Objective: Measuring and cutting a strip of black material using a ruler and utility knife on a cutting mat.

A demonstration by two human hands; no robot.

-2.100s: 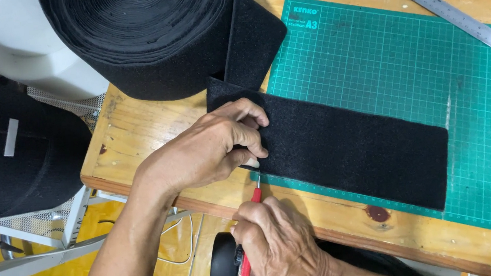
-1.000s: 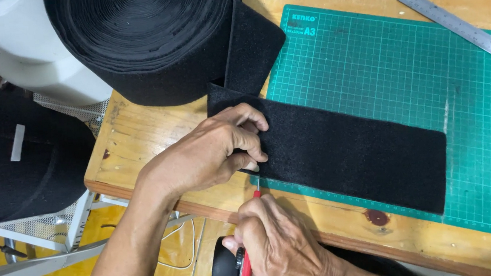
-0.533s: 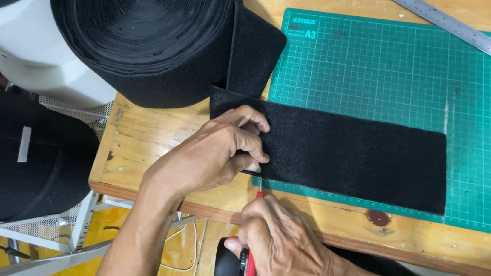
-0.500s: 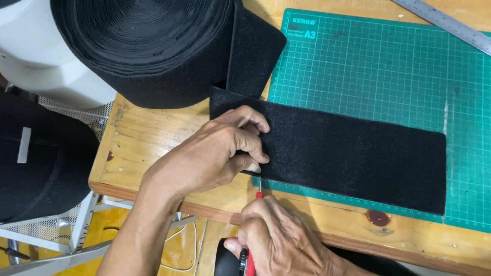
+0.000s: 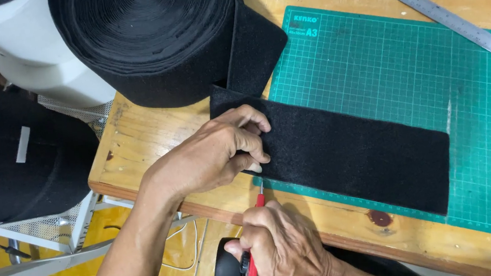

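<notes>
A strip of black felt (image 5: pixel 355 151) lies across the green cutting mat (image 5: pixel 408 80), still joined to a big black felt roll (image 5: pixel 145 33) at the upper left. My left hand (image 5: pixel 211 153) presses down on the strip's left end with curled fingers. My right hand (image 5: pixel 280 248) grips a red-handled knife (image 5: pixel 254 245), its tip touching the near edge of the strip just below my left fingers.
A metal ruler (image 5: pixel 444 17) lies diagonally at the back right of the wooden table (image 5: pixel 138 148). A white cylinder (image 5: pixel 27 57) and dark fabric (image 5: pixel 13 160) stand off the table's left side. Yellow floor shows below.
The view has drifted slightly. Both hands stay in the same place on the strip, with the knife tip at its near edge.
</notes>
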